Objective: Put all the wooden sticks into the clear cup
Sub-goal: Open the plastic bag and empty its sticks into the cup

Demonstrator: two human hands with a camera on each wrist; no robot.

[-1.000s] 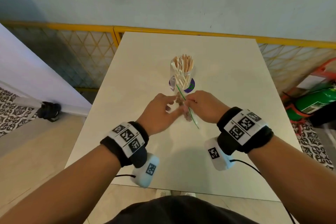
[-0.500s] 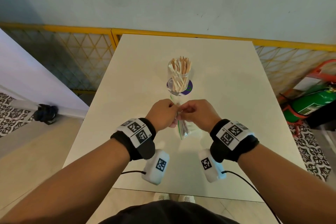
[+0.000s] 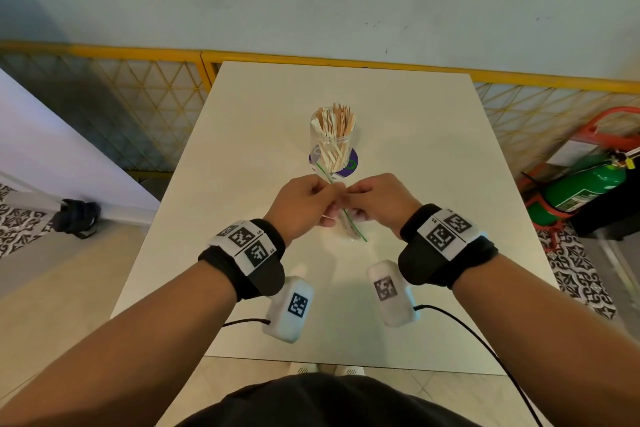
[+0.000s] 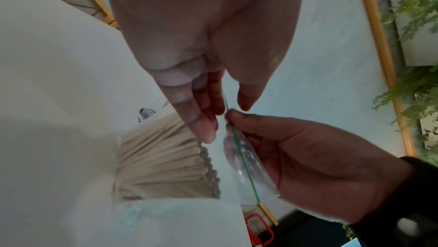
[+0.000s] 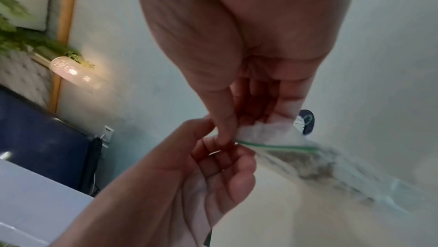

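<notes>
The left hand (image 3: 300,203) pinches the near-left part of a clear zip bag (image 3: 348,224) at its green seal strip (image 4: 239,146), thumb against fingertips. The right hand (image 3: 377,203) pinches the same strip from the other side, so the two hands meet over the bag's mouth. The bag hangs between them above the white table (image 3: 433,184), its seal running away from the person toward the clear cup (image 3: 333,146). The cup stands just beyond the knuckles, roughly midway between both hands, neither clearly nearer. It is upright on a purple coaster (image 3: 350,163) and packed with wooden sticks (image 3: 337,125), pale and flat, fanned above its rim. Whether any sticks are left in the bag is unclear; its contents look blurred and greyish.
</notes>
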